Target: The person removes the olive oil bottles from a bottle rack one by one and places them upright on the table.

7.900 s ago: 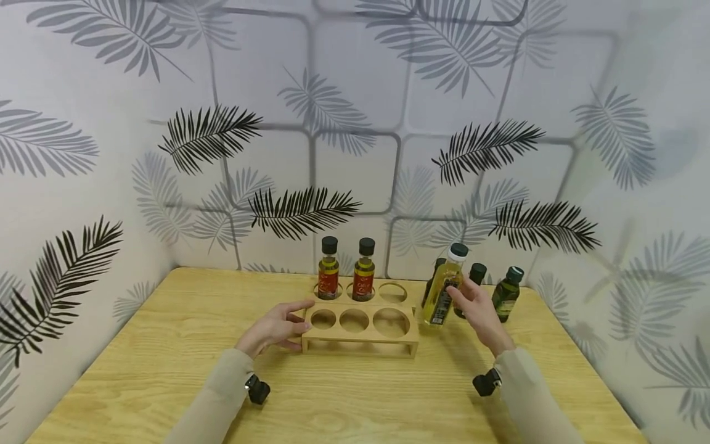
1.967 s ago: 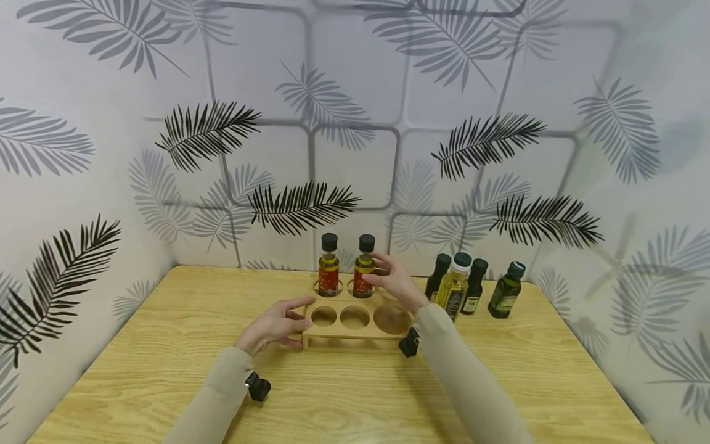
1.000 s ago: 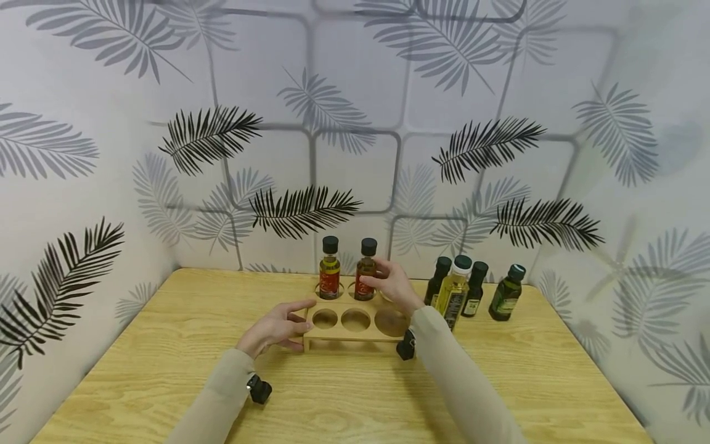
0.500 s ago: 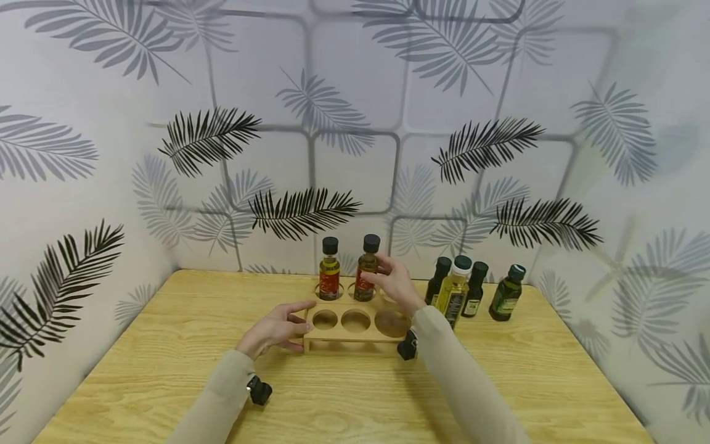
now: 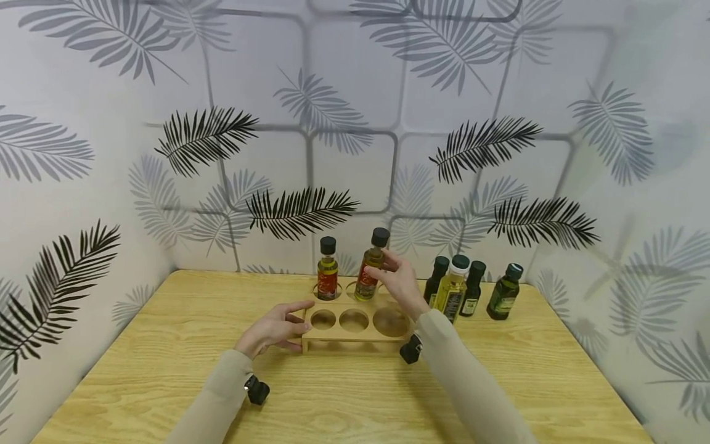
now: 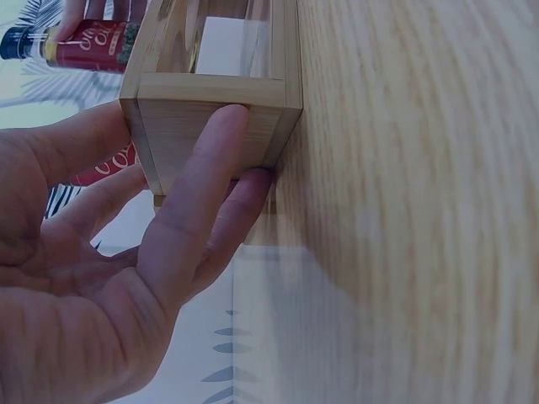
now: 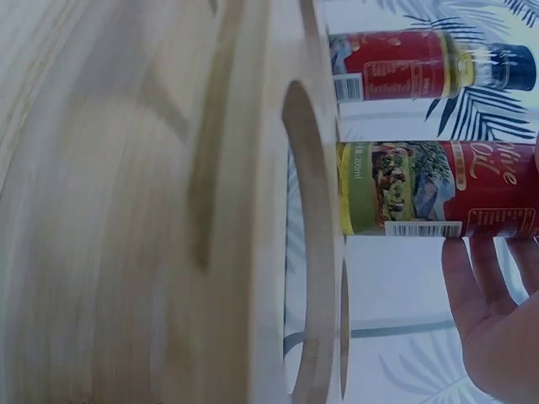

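Bottle in hand: red-labelled olive oil bottle point(image 5: 365, 287), black cap uppermost, tilted to my right, its base at the middle hole of the rack's back row; whether the base is quite clear of the hole I cannot be sure.
Right hand point(image 5: 400, 283): mine, thumb on one side of that bottle and fingers on the other, pinching it.
Left hand point(image 5: 272, 330): mine, fingers extended and spread against the rack's left end, gripping nothing.
Rack point(image 5: 355, 336): pale wood, two rows of round holes, standing on the table point(image 5: 333, 401).
Second red-labelled bottle point(image 5: 327, 283): upright in the back row's left hole.
Yellow oil bottle point(image 5: 450, 295): right of the rack, between two dark bottles point(image 5: 472, 291) that stand a little behind it.
Green bottle point(image 5: 503, 297): upright, farthest right.
Sleeves point(image 5: 463, 382): beige, a black device point(image 5: 257, 391) at each wrist.
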The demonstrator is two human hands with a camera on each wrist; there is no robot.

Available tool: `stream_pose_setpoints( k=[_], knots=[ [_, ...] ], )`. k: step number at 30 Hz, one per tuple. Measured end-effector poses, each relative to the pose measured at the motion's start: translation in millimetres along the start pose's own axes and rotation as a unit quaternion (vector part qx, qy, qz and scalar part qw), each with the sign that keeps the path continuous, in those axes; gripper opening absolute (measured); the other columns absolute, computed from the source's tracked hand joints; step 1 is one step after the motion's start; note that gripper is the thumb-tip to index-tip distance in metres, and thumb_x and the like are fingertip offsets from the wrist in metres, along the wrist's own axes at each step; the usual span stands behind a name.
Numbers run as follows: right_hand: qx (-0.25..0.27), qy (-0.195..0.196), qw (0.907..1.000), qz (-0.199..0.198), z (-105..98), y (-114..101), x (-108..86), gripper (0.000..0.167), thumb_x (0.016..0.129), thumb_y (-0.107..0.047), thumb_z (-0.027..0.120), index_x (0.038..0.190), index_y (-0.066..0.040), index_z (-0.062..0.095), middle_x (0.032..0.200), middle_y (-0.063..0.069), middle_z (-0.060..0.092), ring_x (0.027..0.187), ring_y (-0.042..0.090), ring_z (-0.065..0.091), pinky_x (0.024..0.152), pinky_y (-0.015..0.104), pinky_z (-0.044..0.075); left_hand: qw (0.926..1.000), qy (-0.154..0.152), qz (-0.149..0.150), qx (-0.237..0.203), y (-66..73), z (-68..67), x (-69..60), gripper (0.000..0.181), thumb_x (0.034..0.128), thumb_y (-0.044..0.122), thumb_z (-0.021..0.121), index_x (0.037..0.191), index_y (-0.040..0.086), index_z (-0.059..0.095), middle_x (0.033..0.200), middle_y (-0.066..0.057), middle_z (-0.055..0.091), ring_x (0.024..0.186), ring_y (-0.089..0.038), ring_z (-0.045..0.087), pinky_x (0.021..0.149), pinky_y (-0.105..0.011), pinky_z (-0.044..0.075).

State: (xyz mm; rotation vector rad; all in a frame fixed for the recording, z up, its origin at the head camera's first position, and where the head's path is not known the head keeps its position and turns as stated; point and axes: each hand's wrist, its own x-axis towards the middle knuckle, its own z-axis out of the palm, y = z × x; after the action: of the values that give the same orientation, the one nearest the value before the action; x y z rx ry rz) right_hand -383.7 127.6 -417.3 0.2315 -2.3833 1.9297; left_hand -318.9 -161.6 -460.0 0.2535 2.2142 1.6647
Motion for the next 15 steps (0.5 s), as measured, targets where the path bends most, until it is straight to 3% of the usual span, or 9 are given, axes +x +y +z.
stream_pose_setpoints(
  k=[6,15],
  knots=[
    [0.032,0.009,0.9991,-0.027,-4.3,-7.1,-8.4,0.071,0.087,-0.033,0.076,0.150,-0.023,0.042,0.139,0.007,0.056,0.129,0.024,0.050,0.109,0.047,0.044,1.0000,0.005,-0.002,0.001,0.5,0.8,-0.9,0.060,0.0968,0.010,0.061,0.152,0.019,0.040,0.132,-0.026,0.051,0.116,-0.032,0.059,0.075,-0.043,0.062],
    [0.049,0.024,0.9981,-0.027,-13.2,-17.1,-25.4,0.067,0.088,-0.030,0.075,0.148,-0.020,0.046,0.134,0.011,0.059,0.125,0.025,0.054,0.106,0.047,0.047,0.9999,0.009,-0.003,0.004,0.4,1.0,-2.4,0.060,0.0964,0.010,0.062,0.152,0.019,0.040,0.132,-0.026,0.051,0.116,-0.033,0.059,0.075,-0.043,0.062]
  ],
)
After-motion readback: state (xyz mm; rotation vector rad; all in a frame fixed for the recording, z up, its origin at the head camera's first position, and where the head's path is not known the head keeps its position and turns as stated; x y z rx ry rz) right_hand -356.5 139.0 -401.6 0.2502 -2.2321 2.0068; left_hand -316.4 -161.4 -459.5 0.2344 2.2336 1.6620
